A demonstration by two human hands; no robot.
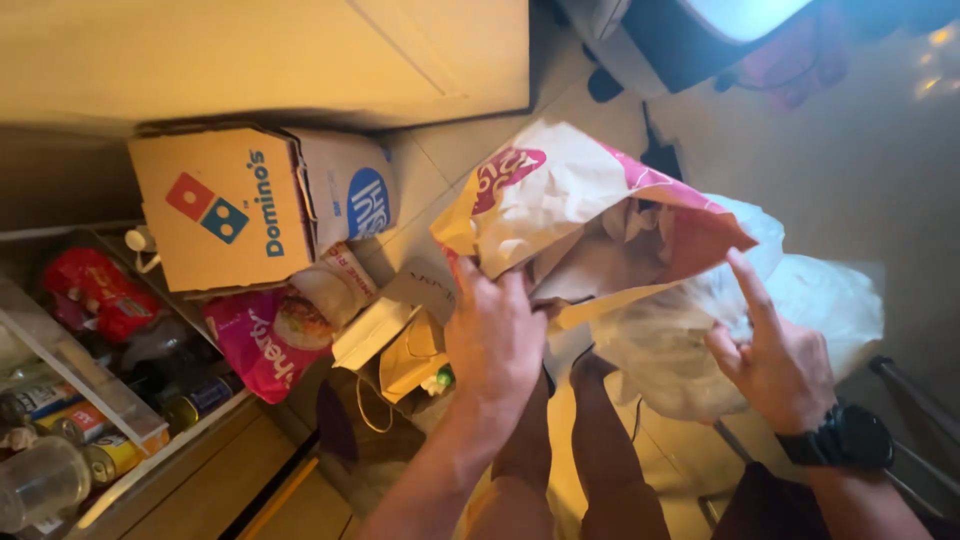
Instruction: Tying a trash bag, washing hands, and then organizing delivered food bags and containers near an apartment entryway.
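Left fingers: we see the fingers [478, 285] of our left hand [495, 340] curled tight over the near edge of a crumpled paper bag [590, 215], pinching the paper where it folds.
Right fingers: our right hand [775, 365] is spread and grips nothing; its index finger [748, 285] points up to the bag's red-brown corner, whether touching it we cannot tell, and the other fingers are loosely bent beside a white plastic bag [690, 350].
Left arm: our bare forearm rises from the bottom edge, wrist straight, back of the hand toward us.
Right arm: it comes in from the lower right, palm turned inward, with a black wristwatch [840, 438] on the wrist.
Paper bag: cream with pink and yellow print, held up above the floor at the centre, its mouth open toward the right, crumpled paper showing inside.
White plastic bag: just under and behind the paper bag, bulging out to the right.
Below the hands: our legs in brown trousers [600, 450] over the tiled floor [430, 170].
Left side: a cardboard pizza box [215, 205] stands on edge, with a pink snack packet [265, 340] and a small paper carrier bag [410, 350] under it.
Far left: a shelf [90, 375] holds tins [110, 455] and a red packet [95, 290].
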